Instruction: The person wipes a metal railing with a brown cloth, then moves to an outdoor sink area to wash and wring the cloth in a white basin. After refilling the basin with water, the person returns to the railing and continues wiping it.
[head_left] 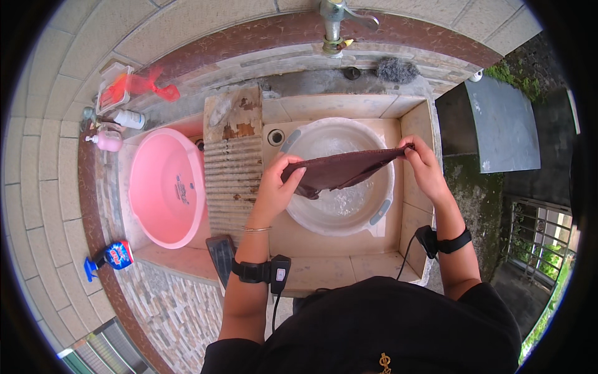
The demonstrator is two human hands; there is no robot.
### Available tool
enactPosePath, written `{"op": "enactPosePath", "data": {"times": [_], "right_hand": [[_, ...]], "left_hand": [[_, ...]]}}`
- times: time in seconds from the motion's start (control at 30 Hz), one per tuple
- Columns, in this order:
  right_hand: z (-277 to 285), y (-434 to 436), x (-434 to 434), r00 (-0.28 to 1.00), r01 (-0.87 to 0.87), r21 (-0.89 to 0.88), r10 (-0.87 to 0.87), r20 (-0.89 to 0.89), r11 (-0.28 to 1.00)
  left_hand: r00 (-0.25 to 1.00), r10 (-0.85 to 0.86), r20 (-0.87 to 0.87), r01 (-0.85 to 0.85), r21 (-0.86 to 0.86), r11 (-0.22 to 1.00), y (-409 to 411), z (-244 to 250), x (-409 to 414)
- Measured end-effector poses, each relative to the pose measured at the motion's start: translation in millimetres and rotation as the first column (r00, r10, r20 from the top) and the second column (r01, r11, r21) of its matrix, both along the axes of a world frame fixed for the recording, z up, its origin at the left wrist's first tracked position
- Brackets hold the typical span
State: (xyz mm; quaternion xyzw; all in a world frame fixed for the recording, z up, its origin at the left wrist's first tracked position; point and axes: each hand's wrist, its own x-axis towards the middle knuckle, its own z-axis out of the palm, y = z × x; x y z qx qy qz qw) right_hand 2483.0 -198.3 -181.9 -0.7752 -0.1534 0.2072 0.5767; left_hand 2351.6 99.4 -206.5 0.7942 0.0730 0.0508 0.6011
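Note:
A dark maroon cloth point(345, 167) is stretched between my two hands above a whitish plastic basin point(322, 228). My left hand point(279, 184) pinches its left end between thumb and fingers. The cloth's right corner is gripped by my right hand point(423, 163), held a little higher in the picture. Loose folds hang down at the cloth's lower edge. Rippled, bubbly water point(352, 198) lies in the basin beneath, partly hidden by the cloth. The basin stands in a tiled sink point(327, 247).
Left of the basin is a ridged washboard slab point(232, 173), then a pink basin point(156, 187). A metal faucet point(332, 28) juts from the far wall, with a steel-wool scourer point(397, 71) on the ledge. Bottles, including a pink pump bottle point(110, 140) and spray bottle point(114, 256), stand at left.

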Motion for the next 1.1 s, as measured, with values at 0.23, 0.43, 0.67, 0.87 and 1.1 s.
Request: {"op": "enactPosePath", "data": {"times": [0.23, 0.43, 0.67, 0.87, 1.1], "right_hand": [[9.3, 4.7, 14.4, 0.957, -0.055, 0.008, 0.051, 0.287, 0.998], [-32.9, -4.9, -6.0, 0.984, 0.115, 0.037, -0.109, -0.139, 0.993], [-58.4, 6.5, 6.8, 0.957, 0.152, 0.01, -0.144, -0.251, 0.988], [-60.6, 13.8, 19.9, 0.833, 0.322, 0.31, -0.111, -0.542, 0.895], [-129.7, -3.4, -0.9, 0.954, 0.022, -0.25, -0.095, -0.285, 0.968]], "left_hand": [[0.997, -0.047, 0.065, 0.051, -0.064, 0.997, 11.2, 31.9, 4.8], [0.983, -0.104, -0.151, 0.106, 0.007, 0.994, 2.8, 28.0, -12.9], [0.985, 0.048, -0.163, -0.079, -0.189, 0.979, 5.8, 3.9, -4.4], [0.98, -0.063, -0.189, 0.011, -0.267, 0.964, 2.8, 3.5, -9.3], [0.955, -0.048, -0.292, -0.039, -0.286, 0.957, 4.0, -37.5, -19.0]]}}
